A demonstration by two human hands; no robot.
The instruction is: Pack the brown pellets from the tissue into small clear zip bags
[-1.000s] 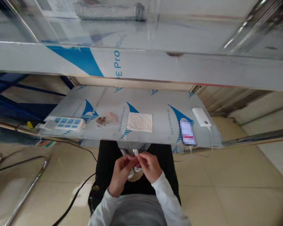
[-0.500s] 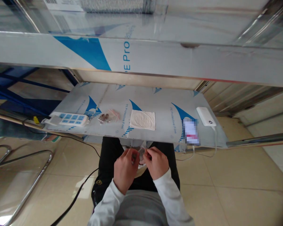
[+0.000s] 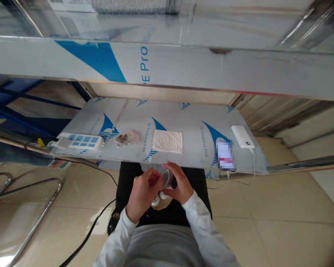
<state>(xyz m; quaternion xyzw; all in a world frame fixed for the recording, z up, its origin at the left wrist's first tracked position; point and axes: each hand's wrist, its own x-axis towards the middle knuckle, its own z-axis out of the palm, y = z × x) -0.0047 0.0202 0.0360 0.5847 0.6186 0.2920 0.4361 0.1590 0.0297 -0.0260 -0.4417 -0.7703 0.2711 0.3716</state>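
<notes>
Over my lap, a small clear plastic bag (image 3: 167, 178) is stretched between my hands. My left hand (image 3: 144, 190) pinches its left side with thumb and bent fingers. My right hand (image 3: 180, 184) curves around its right side, fingers above and thumb below. What the bag contains is too small to make out. Just under my hands, small white pieces (image 3: 156, 201) rest in a beige holder (image 3: 163, 204) between my thighs, partly hidden by my fingers. On the shelf in front lies a folded white cloth (image 3: 167, 141).
The film-covered shelf (image 3: 183, 118) carries a power strip (image 3: 85, 141), a small bag with brown bits (image 3: 124, 139), a phone (image 3: 225, 155) and a white power bank (image 3: 242, 137) with a cable. An upper shelf (image 3: 178, 68) hangs above. A metal chair frame (image 3: 48, 200) stands left.
My hands have turned and the right hand has opened wider around the bag, its fingers rising toward the shelf edge. The white pieces below now show more. The view has shifted slightly.
</notes>
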